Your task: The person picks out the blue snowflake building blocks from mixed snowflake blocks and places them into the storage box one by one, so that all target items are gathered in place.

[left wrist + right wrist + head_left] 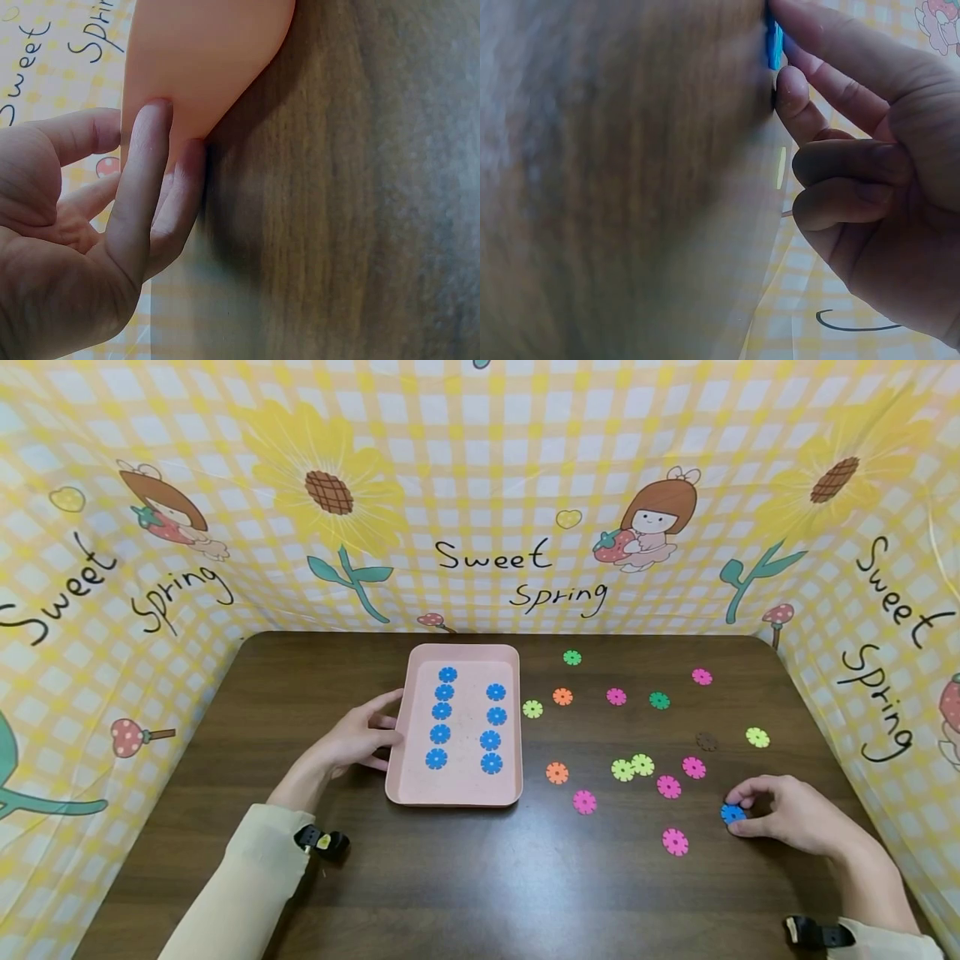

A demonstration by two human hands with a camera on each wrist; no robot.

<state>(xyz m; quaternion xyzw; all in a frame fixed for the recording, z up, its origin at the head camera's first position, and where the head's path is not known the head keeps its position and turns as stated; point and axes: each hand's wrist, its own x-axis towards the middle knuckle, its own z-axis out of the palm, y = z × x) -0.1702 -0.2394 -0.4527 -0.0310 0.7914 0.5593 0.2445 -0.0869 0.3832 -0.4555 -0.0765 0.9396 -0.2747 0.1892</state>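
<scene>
In the head view, the right hand point(795, 814) has its thumb and finger at the edges of a blue notched plastic disc point(732, 813) on the table's right side. The right wrist view shows that blue disc point(775, 43) edge-on between the fingertips, with the other fingers of the hand point(862, 165) curled in. My left hand point(356, 735) rests its fingertips against the left side of a pink tray point(457, 789). Seen from the left wrist, the fingers point(139, 187) touch the tray's outer wall point(206, 60). Two columns of blue discs point(440, 734) lie in the tray.
Right of the tray, loose discs lie scattered on the brown table point(480, 885): pink point(585, 802), orange point(557, 772), yellow-green point(757, 737), green point(659, 700) and a dark brown one point(707, 742). A checked cloth point(480, 468) walls the back and sides.
</scene>
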